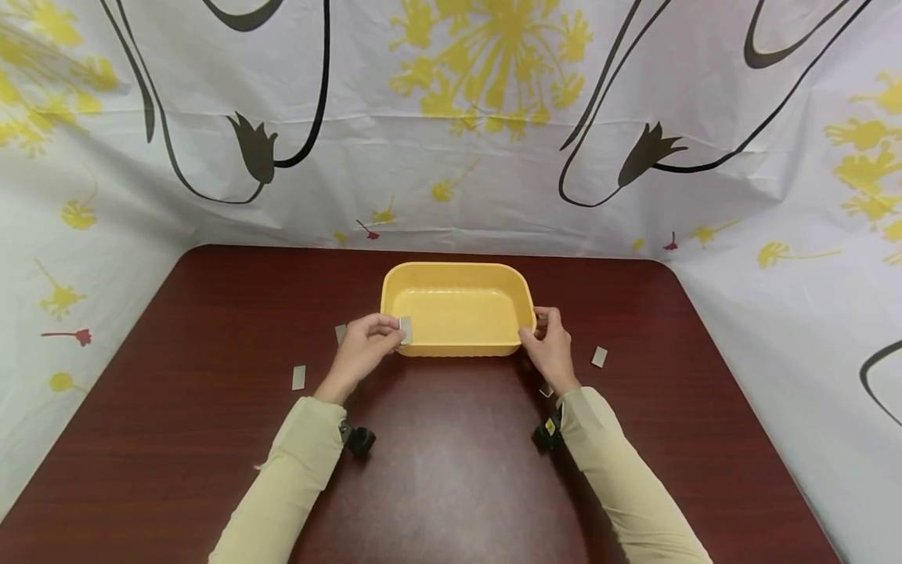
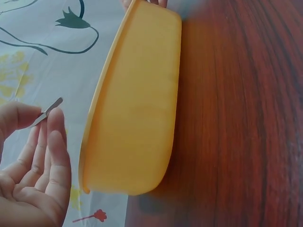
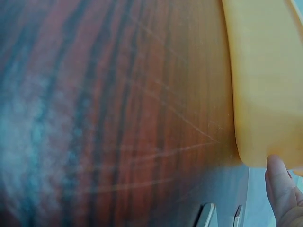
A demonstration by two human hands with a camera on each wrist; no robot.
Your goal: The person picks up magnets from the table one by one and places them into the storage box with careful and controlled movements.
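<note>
The pale flat piece (image 1: 405, 330) could be dropped if the pinch were loosened, since it is gripped only by the tips and its free end is left unsupported. It could also be knocked against the rim of the yellow tub (image 1: 458, 350) if it were lowered carelessly, as it is held above rim level by the near left corner. It is pinched between the thumb and fingertips of the left hand (image 1: 361, 345), the gap there being narrow and filled by its thickness; in the left wrist view it is seen nearly edge-on, one end projecting past the tips, apart from the tub.

The tub's near right corner is held by the right hand (image 1: 551, 348), though whether the thumb is set inside or outside the wall cannot be told for certain. Were that corner pressed hard, the tub might be tilted or slid across the table (image 1: 451, 470). Farther out, a loose left piece (image 1: 299, 377) and a loose right piece (image 1: 599, 357) are seen lying flat; either could be brushed aside by a sleeve.
</note>
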